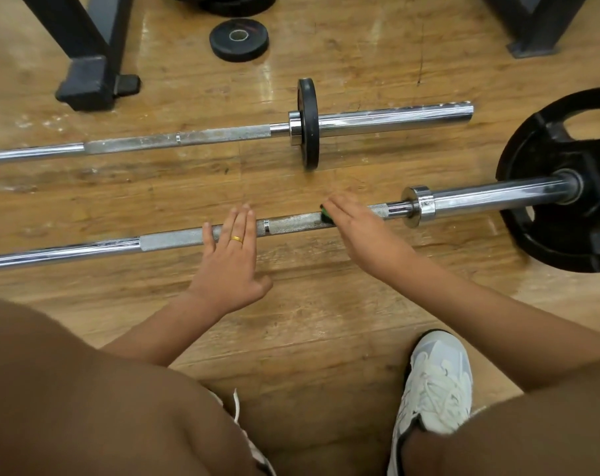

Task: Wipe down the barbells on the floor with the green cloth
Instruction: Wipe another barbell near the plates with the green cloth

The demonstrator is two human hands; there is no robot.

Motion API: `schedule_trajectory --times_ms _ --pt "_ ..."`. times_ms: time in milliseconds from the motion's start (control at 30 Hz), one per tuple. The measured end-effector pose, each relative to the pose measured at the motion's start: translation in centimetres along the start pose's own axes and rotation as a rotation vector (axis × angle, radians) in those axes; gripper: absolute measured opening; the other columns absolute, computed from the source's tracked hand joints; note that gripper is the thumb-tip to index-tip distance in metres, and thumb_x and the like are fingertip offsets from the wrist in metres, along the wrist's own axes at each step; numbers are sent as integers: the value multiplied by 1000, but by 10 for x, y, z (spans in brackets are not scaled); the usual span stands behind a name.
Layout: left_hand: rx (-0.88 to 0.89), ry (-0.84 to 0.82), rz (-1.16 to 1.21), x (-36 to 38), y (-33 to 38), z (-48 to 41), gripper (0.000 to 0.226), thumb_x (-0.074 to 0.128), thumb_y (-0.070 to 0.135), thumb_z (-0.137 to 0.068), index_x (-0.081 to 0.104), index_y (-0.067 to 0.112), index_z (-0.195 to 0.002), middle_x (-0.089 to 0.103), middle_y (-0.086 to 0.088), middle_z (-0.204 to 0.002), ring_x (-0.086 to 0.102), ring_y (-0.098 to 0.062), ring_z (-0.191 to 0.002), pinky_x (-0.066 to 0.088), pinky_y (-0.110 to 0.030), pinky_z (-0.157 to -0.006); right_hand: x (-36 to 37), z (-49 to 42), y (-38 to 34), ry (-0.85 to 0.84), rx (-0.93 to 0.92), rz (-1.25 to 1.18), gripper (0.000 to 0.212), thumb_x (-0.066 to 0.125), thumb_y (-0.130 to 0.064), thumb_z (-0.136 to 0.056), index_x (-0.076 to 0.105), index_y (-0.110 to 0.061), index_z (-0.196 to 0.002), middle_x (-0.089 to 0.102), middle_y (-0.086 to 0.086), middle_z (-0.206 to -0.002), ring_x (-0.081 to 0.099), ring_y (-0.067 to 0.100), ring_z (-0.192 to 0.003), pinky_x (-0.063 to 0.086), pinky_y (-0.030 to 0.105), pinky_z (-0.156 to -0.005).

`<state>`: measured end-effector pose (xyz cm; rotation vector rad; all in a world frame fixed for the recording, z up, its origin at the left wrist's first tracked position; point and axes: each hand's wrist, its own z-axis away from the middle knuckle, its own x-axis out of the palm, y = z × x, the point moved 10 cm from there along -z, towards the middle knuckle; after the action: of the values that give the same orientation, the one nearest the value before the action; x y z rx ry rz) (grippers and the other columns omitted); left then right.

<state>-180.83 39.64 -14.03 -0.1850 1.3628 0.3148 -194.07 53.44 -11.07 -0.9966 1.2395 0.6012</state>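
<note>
Two chrome barbells lie on the wooden floor. The near barbell (291, 224) runs left to right and carries a large black plate (566, 180) at its right end. My left hand (231, 259) rests flat on its knurled shaft, fingers straight, a gold ring on one finger. My right hand (360, 228) lies over the shaft further right, pressing the green cloth (325, 214) onto the bar; only a small green edge of the cloth shows under my fingers. The far barbell (188, 136) lies parallel behind, with a small black plate (308, 123) on its sleeve.
A loose small black plate (238, 39) lies flat on the floor behind the far bar. Black rack feet stand at the back left (89, 80) and back right (535, 29). My knees and a white sneaker (432, 383) fill the foreground.
</note>
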Motion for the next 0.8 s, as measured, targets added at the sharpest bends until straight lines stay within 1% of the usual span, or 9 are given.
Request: schedule_trajectory --times_ms 100,233,300,433,467,533,633,767,800 --pt "2 -34 -4 4 3 6 114 51 60 -86 -18 5 -157 -25 -9 -166 -24 -24 -153 -12 -57 -120 7 7 -15 -15 -75 9 82 45 19 -91 14 -13 -160 14 6 -167 6 22 -155 8 30 -122" --pt "19 -48 -2 7 2 13 114 49 60 -86 -23 7 -156 -26 -9 -165 -27 -23 -152 -12 -56 -121 -7 15 12 52 63 -13 70 47 13 -91 28 -8 -155 30 12 -160 25 27 -149 18 33 -123" --pt "19 -65 2 9 4 17 116 49 61 -85 -25 7 -155 -29 -9 -164 -29 -24 -151 -12 -58 -121 -8 15 9 51 64 1 67 48 11 -91 31 -6 -154 32 14 -158 29 30 -146 20 34 -122" --pt "16 -77 36 11 8 25 120 55 60 -84 -26 7 -155 -35 -8 -162 -35 -23 -148 -15 -58 -120 12 19 -40 -3 -177 70 73 47 11 -93 20 -8 -158 21 11 -163 16 28 -151 15 35 -123" --pt "18 -78 40 11 9 26 120 55 59 -84 -27 7 -154 -37 -8 -161 -36 -23 -147 -15 -57 -119 11 19 -40 0 -183 63 73 46 11 -94 18 -9 -158 20 9 -164 15 26 -152 11 32 -123" --pt "21 -75 18 12 10 29 120 54 59 -84 -30 6 -153 -39 -9 -160 -38 -24 -147 -14 -57 -119 4 19 -21 10 -100 27 72 46 10 -93 20 -9 -158 23 10 -163 20 26 -150 8 25 -120" --pt "27 -61 2 12 10 30 119 53 56 -85 -30 6 -152 -39 -10 -160 -37 -25 -147 -14 -57 -119 -4 19 -12 48 -25 23 66 51 8 -91 30 -2 -153 36 17 -154 32 32 -143 20 34 -121" --pt "18 -67 -2 14 10 31 119 53 55 -83 -30 5 -152 -40 -10 -159 -36 -25 -147 -14 -57 -119 12 25 -59 16 -248 202 63 64 -17 -94 39 6 -147 44 24 -148 40 39 -140 28 44 -119" --pt "15 -69 -6 15 10 31 119 53 55 -83 -30 5 -152 -40 -10 -159 -36 -25 -147 -14 -57 -118 12 26 -59 19 -271 209 63 62 -15 -95 36 4 -150 41 22 -152 36 37 -142 25 42 -120"
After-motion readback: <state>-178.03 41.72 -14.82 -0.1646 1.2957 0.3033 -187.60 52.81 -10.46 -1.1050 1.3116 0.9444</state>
